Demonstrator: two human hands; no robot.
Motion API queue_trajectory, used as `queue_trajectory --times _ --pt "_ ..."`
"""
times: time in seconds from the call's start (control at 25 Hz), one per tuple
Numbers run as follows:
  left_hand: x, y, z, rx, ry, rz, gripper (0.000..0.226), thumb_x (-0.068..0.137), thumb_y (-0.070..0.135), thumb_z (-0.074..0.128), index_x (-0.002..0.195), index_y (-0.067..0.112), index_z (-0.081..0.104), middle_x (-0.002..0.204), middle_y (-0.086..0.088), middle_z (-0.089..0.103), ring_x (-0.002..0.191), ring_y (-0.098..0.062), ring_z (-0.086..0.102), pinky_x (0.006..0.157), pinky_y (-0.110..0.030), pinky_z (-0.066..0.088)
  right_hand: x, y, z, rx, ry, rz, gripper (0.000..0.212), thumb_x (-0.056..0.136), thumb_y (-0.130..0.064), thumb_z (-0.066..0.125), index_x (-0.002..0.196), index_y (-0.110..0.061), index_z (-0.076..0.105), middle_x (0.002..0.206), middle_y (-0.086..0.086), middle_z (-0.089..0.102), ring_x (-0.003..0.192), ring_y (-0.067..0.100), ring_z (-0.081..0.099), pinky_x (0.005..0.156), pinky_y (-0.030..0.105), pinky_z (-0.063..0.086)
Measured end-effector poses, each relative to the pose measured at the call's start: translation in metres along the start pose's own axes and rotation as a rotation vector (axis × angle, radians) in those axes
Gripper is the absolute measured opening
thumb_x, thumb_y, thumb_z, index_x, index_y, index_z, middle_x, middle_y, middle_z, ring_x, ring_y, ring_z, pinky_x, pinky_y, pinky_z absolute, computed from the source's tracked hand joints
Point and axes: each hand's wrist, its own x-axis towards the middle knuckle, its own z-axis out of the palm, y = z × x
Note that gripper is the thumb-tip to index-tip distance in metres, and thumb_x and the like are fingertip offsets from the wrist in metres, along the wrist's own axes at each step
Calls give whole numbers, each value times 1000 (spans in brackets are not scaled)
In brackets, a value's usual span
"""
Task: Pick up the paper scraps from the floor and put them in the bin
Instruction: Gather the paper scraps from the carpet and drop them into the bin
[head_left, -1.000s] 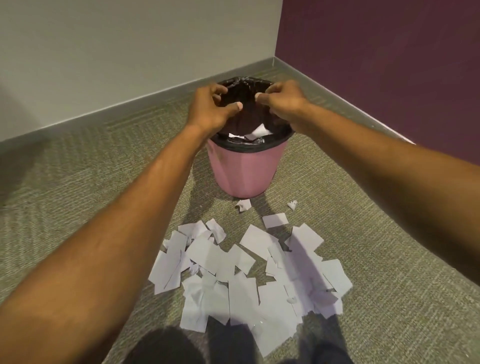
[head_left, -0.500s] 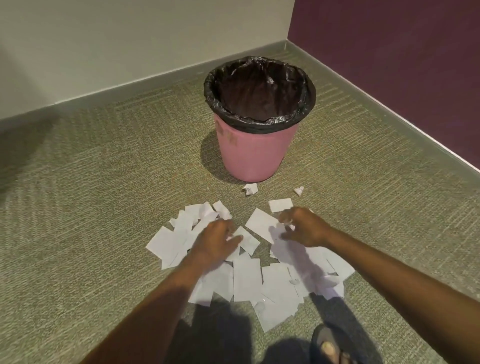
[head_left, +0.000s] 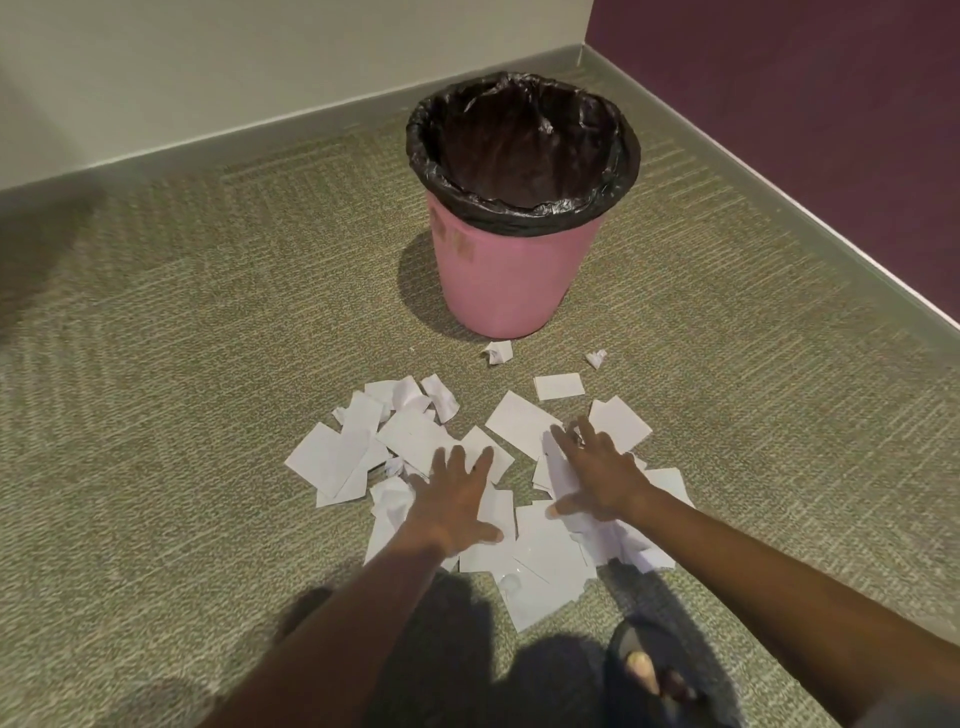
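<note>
Several white paper scraps (head_left: 410, 441) lie scattered in a loose pile on the green carpet, below the bin. The pink bin (head_left: 506, 275) with a black liner stands upright further back, near the room's corner. My left hand (head_left: 452, 501) lies flat on the scraps with its fingers spread. My right hand (head_left: 597, 475) also rests flat on the papers to the right, fingers straight. Two small crumpled scraps (head_left: 497, 353) sit apart near the bin's base, and one flat piece (head_left: 558, 386) lies just below them.
A pale wall with a grey skirting (head_left: 260, 137) runs behind the bin, and a dark purple wall (head_left: 831, 104) closes the right side. My sandalled foot (head_left: 654, 670) shows at the lower right. Open carpet (head_left: 156, 364) stretches to the left.
Both hands came down from over the bin to the pile on the floor. Their fingers, curled half a second ago, now lie spread flat on the scraps.
</note>
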Motion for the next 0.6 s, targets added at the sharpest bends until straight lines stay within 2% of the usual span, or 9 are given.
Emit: queue_trajectory --times 0.12,0.28,0.36,0.48,0.6 --pt "-1 -4 5 -1 -5 -53 100 82 41 72 152 26 2 160 -16 0 148 -39 2 111 -63 24 -1 1 10 16 -15 37 109 79 -50 74 155 -25 0 161 17 -3 138 46 27 101 57 40" --pt "-4 -9 10 93 146 3 75 82 27 73 142 26 28 144 -11 26 131 -33 31 98 -49 42 1 -5 24 -75 66 59 93 87 -38 70 154 -24 6 151 22 19 118 42 44 83 47 52" --pt "-4 -10 12 90 174 34 69 83 22 72 140 25 33 138 -10 32 124 -29 37 91 -42 48 3 -6 30 -119 125 34 84 88 -34 69 152 -21 15 144 20 29 109 38 47 75 44 54" --pt "-3 -8 17 25 167 56 65 86 15 68 140 22 34 134 -9 33 120 -28 40 86 -38 51 5 -4 35 -111 176 17 68 87 -30 70 141 -16 31 137 17 38 110 36 47 74 43 53" --pt "0 -8 18 -36 159 52 57 90 12 62 139 19 34 129 -10 41 118 -29 46 92 -38 49 9 -4 35 -120 178 14 70 86 -27 72 141 -14 30 134 18 40 110 36 47 74 44 53"
